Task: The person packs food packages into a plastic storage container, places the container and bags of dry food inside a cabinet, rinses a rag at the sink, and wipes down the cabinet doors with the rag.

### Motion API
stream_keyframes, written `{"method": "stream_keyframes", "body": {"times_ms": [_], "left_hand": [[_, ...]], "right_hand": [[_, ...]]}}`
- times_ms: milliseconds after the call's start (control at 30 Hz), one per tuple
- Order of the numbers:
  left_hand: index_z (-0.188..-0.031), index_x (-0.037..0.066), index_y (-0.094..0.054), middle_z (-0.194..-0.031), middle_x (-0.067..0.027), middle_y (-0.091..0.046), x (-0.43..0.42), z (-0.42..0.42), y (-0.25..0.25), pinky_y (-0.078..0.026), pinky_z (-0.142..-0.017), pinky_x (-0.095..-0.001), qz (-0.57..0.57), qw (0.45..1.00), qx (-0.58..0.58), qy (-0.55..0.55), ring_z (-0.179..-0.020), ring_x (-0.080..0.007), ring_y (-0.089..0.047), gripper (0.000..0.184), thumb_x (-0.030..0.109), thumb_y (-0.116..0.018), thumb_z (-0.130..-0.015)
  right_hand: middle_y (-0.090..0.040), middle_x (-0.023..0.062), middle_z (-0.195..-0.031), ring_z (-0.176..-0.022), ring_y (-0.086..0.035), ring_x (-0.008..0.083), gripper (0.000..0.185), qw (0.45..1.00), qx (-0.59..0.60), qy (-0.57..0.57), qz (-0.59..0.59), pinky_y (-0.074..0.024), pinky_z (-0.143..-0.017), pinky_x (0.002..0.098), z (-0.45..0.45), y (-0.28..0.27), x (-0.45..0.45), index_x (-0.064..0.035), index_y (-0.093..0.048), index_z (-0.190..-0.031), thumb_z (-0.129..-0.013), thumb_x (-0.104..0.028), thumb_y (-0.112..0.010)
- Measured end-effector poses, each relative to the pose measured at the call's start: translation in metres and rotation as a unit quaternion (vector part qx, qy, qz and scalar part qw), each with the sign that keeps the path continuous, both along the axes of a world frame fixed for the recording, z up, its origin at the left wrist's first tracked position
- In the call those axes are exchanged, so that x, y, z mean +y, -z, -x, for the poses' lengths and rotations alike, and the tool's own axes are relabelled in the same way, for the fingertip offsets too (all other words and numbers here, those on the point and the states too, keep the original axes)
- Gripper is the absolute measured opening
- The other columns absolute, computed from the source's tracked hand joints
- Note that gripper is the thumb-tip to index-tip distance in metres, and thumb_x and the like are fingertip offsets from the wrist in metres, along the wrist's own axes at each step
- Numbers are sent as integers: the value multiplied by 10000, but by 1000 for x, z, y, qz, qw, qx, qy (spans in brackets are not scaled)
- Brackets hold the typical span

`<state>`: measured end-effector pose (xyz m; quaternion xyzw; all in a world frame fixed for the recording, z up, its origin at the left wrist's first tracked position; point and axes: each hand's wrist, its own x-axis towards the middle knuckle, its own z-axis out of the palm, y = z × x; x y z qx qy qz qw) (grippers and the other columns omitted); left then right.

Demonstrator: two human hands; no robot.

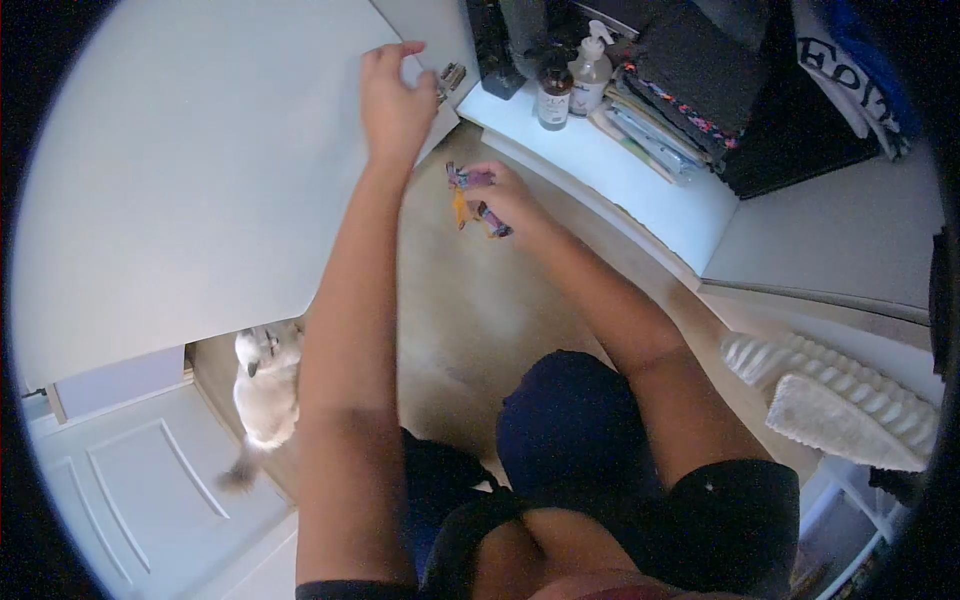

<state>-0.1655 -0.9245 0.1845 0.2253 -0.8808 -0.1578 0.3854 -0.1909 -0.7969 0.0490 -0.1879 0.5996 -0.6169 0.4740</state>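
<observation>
My left hand (393, 110) is raised at the edge of the large white door (200, 170), thumb and fingers apart, and I see nothing held in it. Close to its thumb is a metal hinge (452, 80) fixed by the cabinet. Lower and to the right, my right hand (505, 195) is closed around a small purple-and-orange patterned thing (494, 222). Parts of this thing stick out above and below the fingers, and an orange piece hangs from it. Its exact kind is unclear because the fingers cover its middle.
A dark bottle (553, 95) and a white pump bottle (590, 75) stand on the white cabinet shelf (640, 195), beside folded dark cloth (670, 80). A pale cat (268, 390) is on the floor under the door, left of my left arm. White ribbed fabric (830, 385) lies at the right.
</observation>
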Motion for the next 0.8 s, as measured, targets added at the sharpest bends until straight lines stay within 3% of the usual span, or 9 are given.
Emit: {"method": "stream_keyframes", "body": {"times_ms": [167,267,333,400,467,533,567,633,800], "left_hand": [[-1042,82,-586,-1031,-157,-539,9,62,29,-432,-853,-391,-79,995,-18,-56,-982,-336,-528,413,172,-679,-650],[-1127,88,-532,-1047,-154,-539,-8,81,25,-430,-866,-389,-9,999,-23,-21,-1000,-334,-528,493,180,-683,-667],[-1161,106,-505,-1123,-155,-523,-26,95,26,-428,-879,-391,-15,999,-46,-14,-1024,-325,-527,522,188,-683,-677],[-1210,38,-471,-1091,-184,-541,-53,112,30,-423,-889,-384,6,999,-40,2,-1026,-315,-528,635,275,-732,-682],[-1271,37,-418,-1151,-161,-535,-65,127,33,-398,-938,-399,-67,995,-24,69,-1068,-330,-514,683,319,-705,-720],[-1204,-43,-420,-1129,-193,-534,-55,137,20,-439,-858,-364,-208,946,37,248,-996,-302,-552,581,145,-637,-699],[-1204,-43,-420,-1129,-193,-534,-51,137,12,-439,-858,-364,-213,943,41,251,-996,-302,-552,581,145,-637,-699],[-1217,-43,-417,-1085,-195,-566,-44,129,-1,-430,-876,-359,-362,905,-48,218,-1016,-304,-545,626,76,-615,-635],[-1220,-42,-415,-1071,-228,-568,-52,131,12,-440,-870,-361,-197,964,-82,162,-996,-322,-557,670,94,-658,-610]], "right_hand": [[-582,81,-888,-762,-575,181,316,991,75,41,107,-480,-668,329,40,-20,33,-32,-530,-1047,-777,-192,-569],[-600,86,-848,-729,-588,212,307,990,25,50,131,-476,-682,351,59,-19,45,-75,-533,-1077,-801,-210,-552],[-626,102,-809,-717,-607,244,324,940,289,173,43,-471,-681,356,70,-30,52,-144,-531,-1123,-810,-223,-550],[-641,124,-797,-737,-623,284,377,919,328,200,-87,-479,-693,386,82,-75,67,-219,-500,-1182,-813,-268,-562],[-647,158,-911,-834,-628,317,507,868,426,193,-166,-487,-747,406,100,-110,74,-254,-439,-1261,-786,-345,-588],[-637,172,-962,-868,-621,336,580,829,502,139,-203,-487,-772,421,124,-112,72,-264,-402,-1294,-764,-389,-601],[-627,186,-1012,-902,-614,355,655,784,571,80,-230,-487,-796,437,135,-112,68,-274,-365,-1326,-742,-432,-615],[-608,193,-1060,-929,-607,358,677,768,583,57,-259,-484,-809,445,145,-112,57,-276,-373,-1327,-725,-466,-619],[-633,144,-1015,-937,-611,311,675,740,587,11,-327,-479,-803,415,153,-97,23,-268,-417,-1309,-718,-524,-620]]}}
